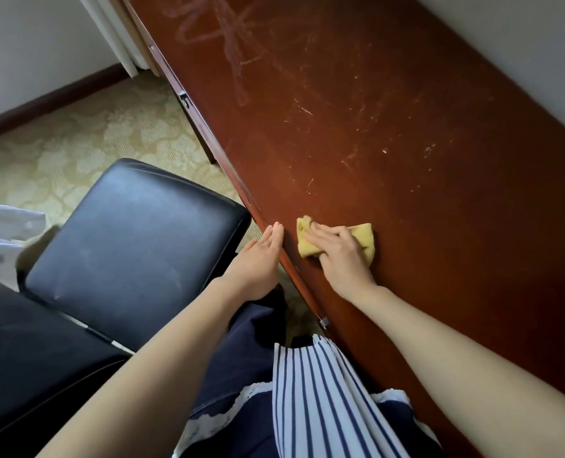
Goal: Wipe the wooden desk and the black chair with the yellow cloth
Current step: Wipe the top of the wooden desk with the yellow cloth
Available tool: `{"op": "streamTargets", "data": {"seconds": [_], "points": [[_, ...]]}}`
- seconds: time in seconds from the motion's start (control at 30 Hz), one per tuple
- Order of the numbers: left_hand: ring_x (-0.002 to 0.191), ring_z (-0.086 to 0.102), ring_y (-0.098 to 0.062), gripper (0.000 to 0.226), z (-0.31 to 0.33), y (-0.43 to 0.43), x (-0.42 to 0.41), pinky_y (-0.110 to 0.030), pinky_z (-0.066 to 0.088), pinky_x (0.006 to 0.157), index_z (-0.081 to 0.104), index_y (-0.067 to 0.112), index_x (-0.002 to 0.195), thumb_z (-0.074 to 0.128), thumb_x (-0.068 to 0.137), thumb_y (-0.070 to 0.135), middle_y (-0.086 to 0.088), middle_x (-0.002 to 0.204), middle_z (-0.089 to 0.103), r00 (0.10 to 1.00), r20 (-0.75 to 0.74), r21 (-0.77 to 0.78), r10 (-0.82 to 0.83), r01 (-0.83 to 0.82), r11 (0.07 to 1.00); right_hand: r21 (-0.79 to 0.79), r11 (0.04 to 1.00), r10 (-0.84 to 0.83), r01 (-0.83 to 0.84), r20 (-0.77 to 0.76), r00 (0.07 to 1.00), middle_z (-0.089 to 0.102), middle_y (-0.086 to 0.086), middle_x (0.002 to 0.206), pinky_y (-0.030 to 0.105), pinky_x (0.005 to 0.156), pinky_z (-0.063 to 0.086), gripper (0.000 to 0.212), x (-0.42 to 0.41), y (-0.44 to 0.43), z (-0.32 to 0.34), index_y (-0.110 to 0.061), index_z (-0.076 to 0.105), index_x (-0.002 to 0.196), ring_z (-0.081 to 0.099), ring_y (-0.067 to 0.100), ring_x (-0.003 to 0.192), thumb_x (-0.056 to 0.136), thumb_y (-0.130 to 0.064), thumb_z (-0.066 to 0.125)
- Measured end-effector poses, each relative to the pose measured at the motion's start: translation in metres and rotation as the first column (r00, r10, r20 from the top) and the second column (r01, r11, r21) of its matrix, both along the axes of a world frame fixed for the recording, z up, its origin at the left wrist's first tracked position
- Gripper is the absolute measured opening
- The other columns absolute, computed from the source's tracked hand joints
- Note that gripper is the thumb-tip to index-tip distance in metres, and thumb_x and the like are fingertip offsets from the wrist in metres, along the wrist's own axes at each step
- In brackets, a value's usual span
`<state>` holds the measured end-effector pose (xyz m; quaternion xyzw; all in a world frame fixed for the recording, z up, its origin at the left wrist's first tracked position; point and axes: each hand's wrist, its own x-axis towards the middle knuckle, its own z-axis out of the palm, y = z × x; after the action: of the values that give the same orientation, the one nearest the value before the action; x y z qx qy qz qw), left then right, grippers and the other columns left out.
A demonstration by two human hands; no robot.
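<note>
A person's right hand point(337, 252) presses one yellow cloth point(367, 241), fingers laid flat, onto the single wooden desk point(390, 143) near its front edge; the left hand point(261, 259), fingers straight and holding nothing, rests against that edge, beside the one black chair point(135, 239); the bunched cloth looks soft, light and limp, likely to slide easily over the scratched, smeared varnish; it is best held under a spread palm.
</note>
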<state>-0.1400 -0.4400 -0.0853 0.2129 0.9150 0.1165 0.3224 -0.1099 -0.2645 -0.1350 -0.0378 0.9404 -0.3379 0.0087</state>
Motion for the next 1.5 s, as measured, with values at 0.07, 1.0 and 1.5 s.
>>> {"op": "streamTargets", "data": {"seconds": [0.07,1.0,1.5], "points": [[0.147,-0.005,-0.018,0.081,0.002,0.001,0.001,-0.030,0.005,0.118,-0.010,0.003,0.150,0.034,0.083,-0.007,-0.012,0.160,-0.007,1.000,0.007,-0.015,0.000,0.000,1.000,-0.004,0.993,0.115,-0.116,-0.036,0.993,0.060,0.008,0.128,0.041,0.105,0.040,0.056,0.014,-0.002,-0.004,-0.009,0.064,0.121,0.052,0.024,0.118,0.073,0.016,0.055],[0.148,0.006,-0.023,0.069,-0.010,0.008,-0.002,-0.037,0.010,0.118,-0.001,0.003,0.149,0.042,0.096,0.014,-0.014,0.160,0.001,0.998,-0.054,-0.083,0.021,-0.026,0.996,0.194,0.757,-0.642,0.624,0.042,0.766,0.047,0.004,0.143,0.028,0.104,0.029,0.041,0.009,0.105,0.005,-0.011,0.053,0.134,0.040,0.021,0.124,0.093,-0.008,0.055],[0.146,-0.012,-0.033,0.077,-0.023,0.059,0.036,-0.049,-0.005,0.115,0.003,0.005,0.151,0.044,0.096,0.041,-0.019,0.159,-0.004,0.953,-0.230,-0.004,0.200,-0.206,0.979,0.153,0.981,-0.118,0.121,-0.029,0.993,0.051,-0.002,0.139,0.037,0.110,0.031,0.052,0.116,0.065,-0.005,-0.019,0.054,0.133,0.042,0.016,0.128,0.084,-0.006,0.063]]}}
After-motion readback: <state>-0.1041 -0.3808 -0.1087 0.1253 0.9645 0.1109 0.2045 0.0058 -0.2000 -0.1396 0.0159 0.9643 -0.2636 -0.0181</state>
